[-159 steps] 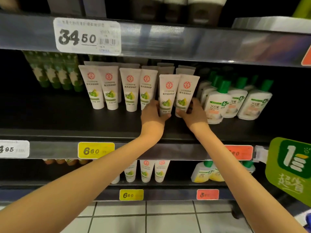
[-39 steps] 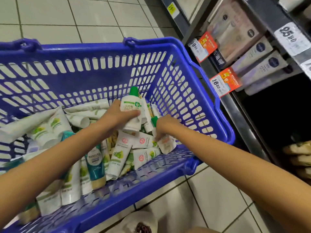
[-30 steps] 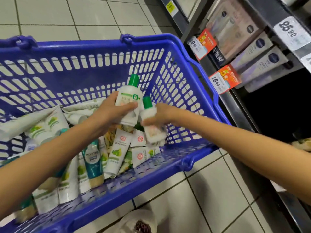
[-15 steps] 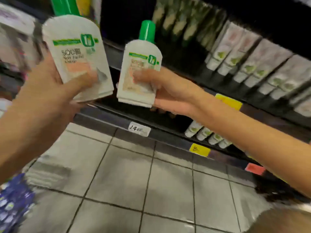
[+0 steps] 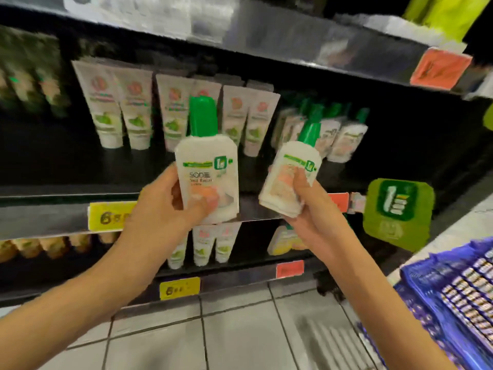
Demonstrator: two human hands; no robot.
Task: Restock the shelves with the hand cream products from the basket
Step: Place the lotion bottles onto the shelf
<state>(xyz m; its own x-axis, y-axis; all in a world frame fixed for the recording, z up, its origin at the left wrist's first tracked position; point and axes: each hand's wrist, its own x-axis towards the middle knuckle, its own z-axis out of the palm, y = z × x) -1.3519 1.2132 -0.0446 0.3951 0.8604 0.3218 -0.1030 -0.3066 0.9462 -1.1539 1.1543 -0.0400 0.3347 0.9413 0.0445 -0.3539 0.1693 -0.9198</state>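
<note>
While both arms reached toward the shelving, each hand held one white, green-capped hand cream bottle in the air before the middle shelf (image 5: pixel 66 169). Left hand (image 5: pixel 162 212): fingers curled behind and thumb pressed across the lower label of the left bottle (image 5: pixel 210 161), which stood upright, cap up. Right hand (image 5: pixel 312 217): fingers wrapped round the lower part of the right bottle (image 5: pixel 289 172), which leaned to the right, cap toward the shelf. The two bottles were near each other, not touching.

On that shelf, behind them: a row of white tubes (image 5: pixel 133 110) standing cap-down, left of centre; a cluster of matching green-capped bottles (image 5: pixel 340 134) to the right, blurred. Yellow price tag (image 5: pixel 112 216) was on the shelf edge just beside the left hand; green hanging sign (image 5: pixel 397 209) was at the right end. More tubes (image 5: pixel 208 244) stood on the lower shelf. Blue basket (image 5: pixel 453 289) was in the lower right corner, contents not readable. Pale tiled floor (image 5: pixel 240 340) lay below.
</note>
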